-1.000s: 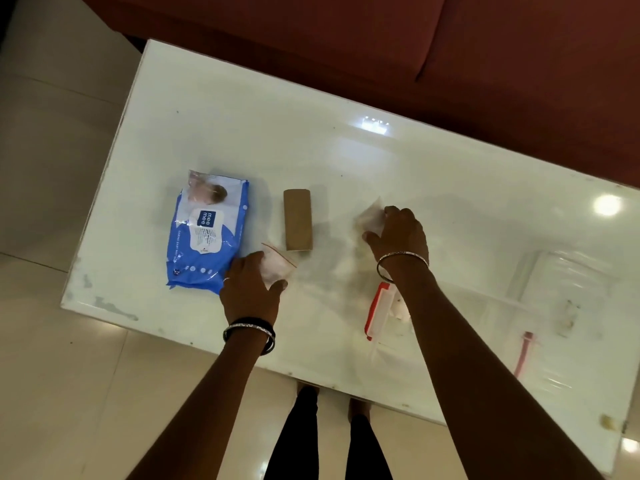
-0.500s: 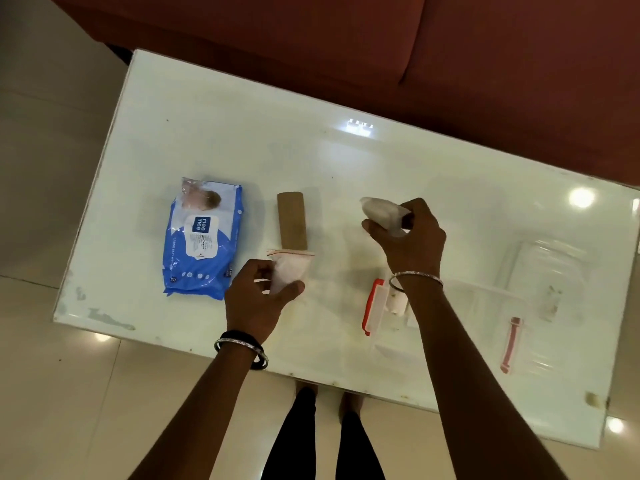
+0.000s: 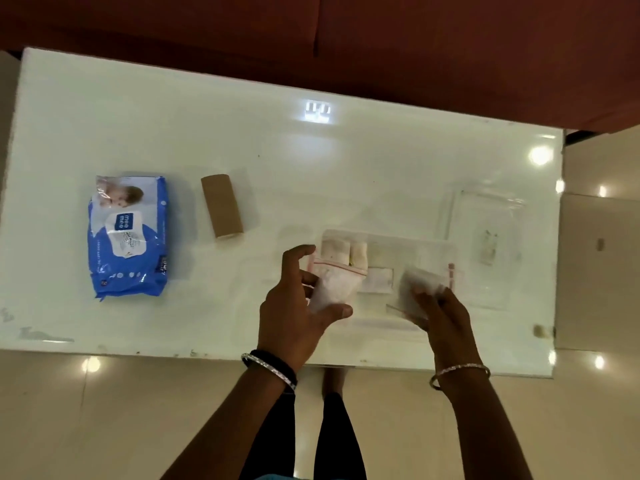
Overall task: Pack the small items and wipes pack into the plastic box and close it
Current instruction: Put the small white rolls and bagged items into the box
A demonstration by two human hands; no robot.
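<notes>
My left hand [image 3: 294, 313] pinches a small clear zip pouch with a red seal strip and white contents [image 3: 334, 285], thumb under it and fingers curled over its left edge. I hold it above the left end of the clear rectangular plastic box [image 3: 391, 327], which sits open near the front edge of the glossy white table [image 3: 311, 174]. My right hand [image 3: 445, 318] closes its fingertips on a second small clear pouch of white stuff [image 3: 422, 280], held over the right part of the same box. Inside the box I can make out pale rolled items [image 3: 346, 252] at its far left corner and a flat white packet [image 3: 379, 280] between my two hands; what they are exactly is too blurred to tell.

The blue and white soft wipes pack [image 3: 128, 233] lies flat on the table well to the left, outside the box. Just beside it, to its right, lies a brown cardboard tube [image 3: 222, 206] on its side. The transparent box lid [image 3: 485, 244] rests on the table to the right of the box, its near-left edge touching or overlapping the box; I cannot tell which. A dark red sofa [image 3: 415, 46] runs along the far side of the table.
</notes>
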